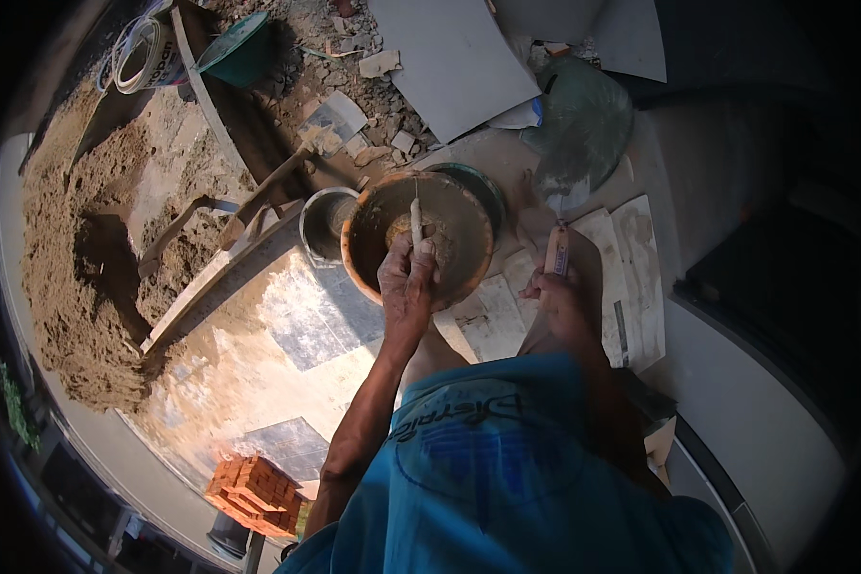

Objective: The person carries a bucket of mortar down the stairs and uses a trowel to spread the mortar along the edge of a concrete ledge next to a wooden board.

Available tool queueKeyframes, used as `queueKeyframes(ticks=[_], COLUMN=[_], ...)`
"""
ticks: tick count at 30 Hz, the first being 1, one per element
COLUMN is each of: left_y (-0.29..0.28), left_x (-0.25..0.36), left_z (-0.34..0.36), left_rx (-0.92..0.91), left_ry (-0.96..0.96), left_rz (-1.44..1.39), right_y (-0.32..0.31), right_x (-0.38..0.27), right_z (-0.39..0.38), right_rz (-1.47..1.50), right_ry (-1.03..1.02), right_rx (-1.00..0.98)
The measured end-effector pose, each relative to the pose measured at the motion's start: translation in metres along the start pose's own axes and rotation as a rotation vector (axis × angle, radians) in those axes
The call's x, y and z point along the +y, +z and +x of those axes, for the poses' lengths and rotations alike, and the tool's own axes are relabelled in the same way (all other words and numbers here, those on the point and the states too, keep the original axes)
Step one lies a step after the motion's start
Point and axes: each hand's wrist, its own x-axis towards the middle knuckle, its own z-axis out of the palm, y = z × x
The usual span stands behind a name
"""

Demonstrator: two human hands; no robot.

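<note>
Basin (469,206), round and orange-brown, sits at frame centre and holds wet grey mortar. I see my left hand (407,282) over its near rim, fingers clamped on a pale stick (416,222) that stands in the mortar. My right hand (557,292), just right of the basin, is closed on a trowel (560,215) whose blade points toward upper right. A small pail (323,222) touches the basin's left side; I cannot tell its contents. Sand (77,277) fills the left, bricks (256,493) lie lower left.
</note>
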Motion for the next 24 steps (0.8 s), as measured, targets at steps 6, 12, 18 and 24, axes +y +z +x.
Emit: queueKeyframes(ticks=[6, 12, 18, 24], left_y=[-0.020, -0.049, -0.078, -0.105], left_x=[0.038, 0.048, 0.056, 0.048], left_z=[-0.045, -0.081, -0.107, -0.125], left_rx=[0.035, 0.107, 0.154, 0.285], left_ry=[-0.003, 0.089, 0.147, 0.207], left_rz=[-0.056, -0.117, -0.187, -0.226], right_y=[0.047, 0.093, 0.113, 0.147], right_x=[0.006, 0.020, 0.027, 0.028], right_z=[0.017, 0.024, 0.024, 0.009], right_rz=[-0.127, -0.039, 0.066, 0.070], right_ry=[0.061, 0.072, 0.129, 0.050], right_rx=[0.061, -0.020, -0.231, -0.261])
